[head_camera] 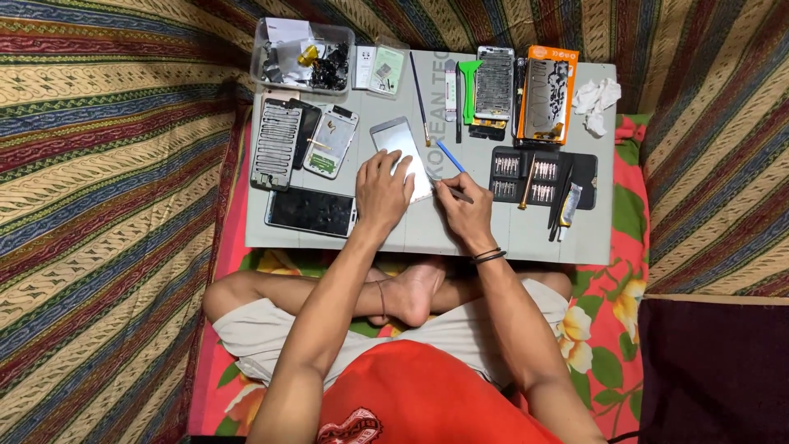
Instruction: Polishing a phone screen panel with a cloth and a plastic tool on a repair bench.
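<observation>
A grey phone back panel (395, 138) lies on the grey work mat (427, 234). My left hand (382, 193) rests flat on the panel's near end, pressing it down. My right hand (465, 215) sits just to its right, fingers closed on a thin blue-handled tool (450, 158) whose tip meets the panel's right edge. A dark elastic band circles my right wrist.
Phone frames and a dark cracked phone (311, 211) lie at the mat's left. A clear box of parts (302, 56) sits at the back left. A screwdriver bit set (526, 174), an orange package (549, 92) and crumpled tissue (597, 100) are on the right. Patterned cloth surrounds the mat.
</observation>
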